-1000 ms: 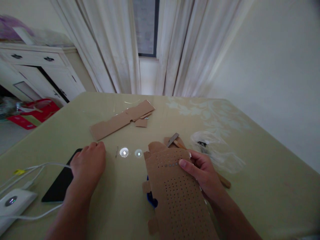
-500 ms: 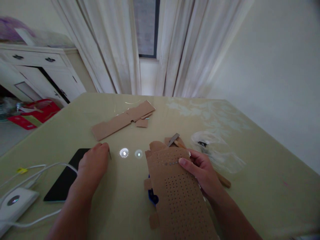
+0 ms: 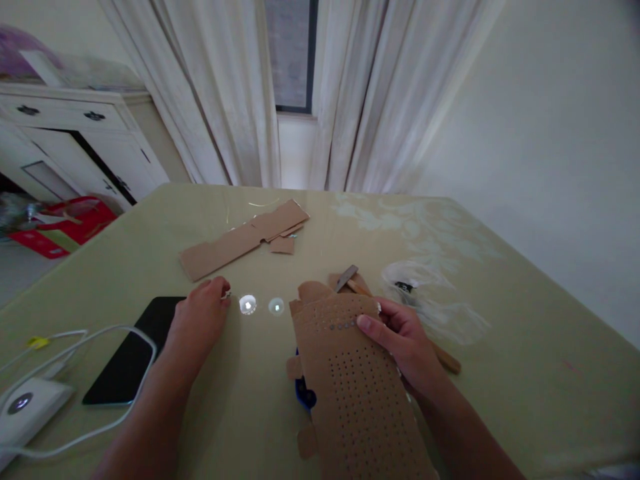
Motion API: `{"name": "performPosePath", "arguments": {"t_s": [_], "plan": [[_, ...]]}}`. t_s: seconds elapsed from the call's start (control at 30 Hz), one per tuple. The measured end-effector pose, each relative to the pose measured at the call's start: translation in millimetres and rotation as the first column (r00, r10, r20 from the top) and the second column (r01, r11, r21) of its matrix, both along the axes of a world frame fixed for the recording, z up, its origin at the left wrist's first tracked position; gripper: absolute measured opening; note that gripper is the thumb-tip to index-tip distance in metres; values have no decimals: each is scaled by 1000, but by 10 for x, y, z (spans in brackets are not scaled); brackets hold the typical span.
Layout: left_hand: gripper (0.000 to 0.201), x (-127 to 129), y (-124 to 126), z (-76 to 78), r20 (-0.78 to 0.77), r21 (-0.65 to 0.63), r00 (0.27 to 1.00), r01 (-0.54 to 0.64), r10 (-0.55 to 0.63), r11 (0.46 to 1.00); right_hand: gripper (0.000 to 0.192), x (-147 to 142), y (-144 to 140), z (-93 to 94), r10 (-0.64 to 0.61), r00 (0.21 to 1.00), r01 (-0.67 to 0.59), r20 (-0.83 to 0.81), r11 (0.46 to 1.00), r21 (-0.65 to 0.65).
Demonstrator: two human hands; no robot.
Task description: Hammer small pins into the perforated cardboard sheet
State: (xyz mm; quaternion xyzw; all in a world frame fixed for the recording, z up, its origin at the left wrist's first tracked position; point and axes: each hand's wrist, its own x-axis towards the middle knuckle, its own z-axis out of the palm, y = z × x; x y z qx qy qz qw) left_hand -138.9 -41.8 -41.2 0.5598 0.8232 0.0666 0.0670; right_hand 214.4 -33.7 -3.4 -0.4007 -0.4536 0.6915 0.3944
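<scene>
My right hand grips the right edge of a brown cardboard sheet punched with rows of small holes; the sheet lies on the green table over a blue object. My left hand rests on the table to the left, its fingertips pinched on a thin metal pin. Two small shiny round spots lie between my hands. Behind the sheet lies a hammer, its wooden handle partly hidden by my right hand.
A black phone lies by my left forearm, with a white device and its cable further left. Cardboard scraps sit at the middle back, a clear plastic bag at the right. A white cabinet stands back left.
My left hand slid right across the table to the thin pin and closed its fingertips on it. My right hand and the punched cardboard stayed put.
</scene>
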Motion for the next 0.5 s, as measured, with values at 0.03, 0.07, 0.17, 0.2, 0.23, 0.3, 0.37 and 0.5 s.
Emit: {"name": "performPosePath", "arguments": {"t_s": [0.03,0.07,0.17,0.2,0.23,0.3,0.37,0.5], "plan": [[30,-5,10,-11,15,13,1000,-2,2,1000,37,0,0,3,-3,1000,3,-2,1000,-3],[30,-8,21,-21,28,26,1000,-2,1,1000,36,1,-1,6,-2,1000,2,-5,1000,-7],[30,14,51,-33,55,58,998,1,-4,998,35,3,-12,14,6,1000,-6,-20,1000,-9],[31,43,55,-23,63,91,998,8,-14,996,35,4,-18,14,12,999,-12,-30,1000,-8],[31,88,54,-6,76,150,996,28,-40,988,34,3,-26,13,23,999,-24,-42,1000,-8],[32,229,26,47,123,337,980,108,-158,935,35,0,-42,7,45,997,-46,-62,999,-13],[30,427,-46,100,189,538,917,203,-352,818,36,-4,-56,-3,65,995,-67,-78,998,-16],[21,835,-284,68,264,700,666,365,-698,613,39,-4,-72,-14,97,991,-98,-96,995,-6]]}}
